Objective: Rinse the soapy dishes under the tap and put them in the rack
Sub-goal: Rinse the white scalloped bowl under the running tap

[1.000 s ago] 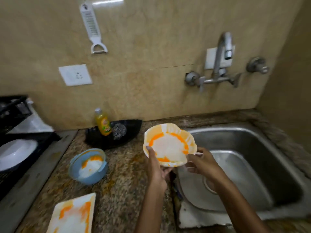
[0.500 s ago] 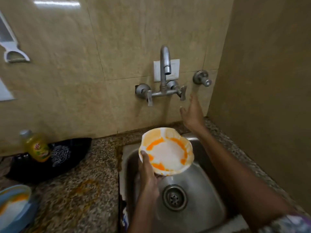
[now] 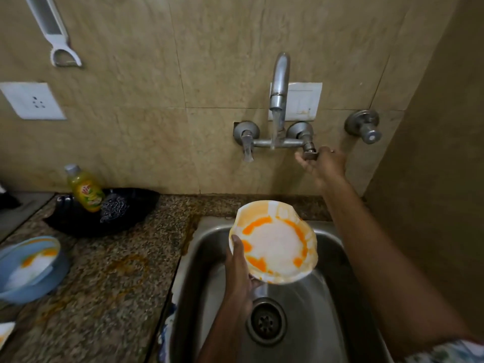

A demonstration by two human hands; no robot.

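Note:
A white scalloped bowl (image 3: 275,242) smeared with orange and white foam tilts over the steel sink (image 3: 337,242). My left hand (image 3: 239,268) grips its left rim, thumb inside. Up at the wall, my right hand (image 3: 323,163) holds the right handle (image 3: 309,150) of the wall tap (image 3: 279,82), fingers curled under it. A thin stream of water falls from the spout towards the bowl. The drain (image 3: 265,322) lies below the bowl.
On the granite counter (image 3: 110,284) sit a soapy blue bowl (image 3: 28,268), a black tray (image 3: 104,213) with a yellow soap bottle (image 3: 85,188) and a scrubber (image 3: 114,206). A second valve (image 3: 365,127) and a side wall stand at the right.
My right hand rose from below the tap to its right handle and took hold of it. Water now runs from the spout. The bowl stays over the sink.

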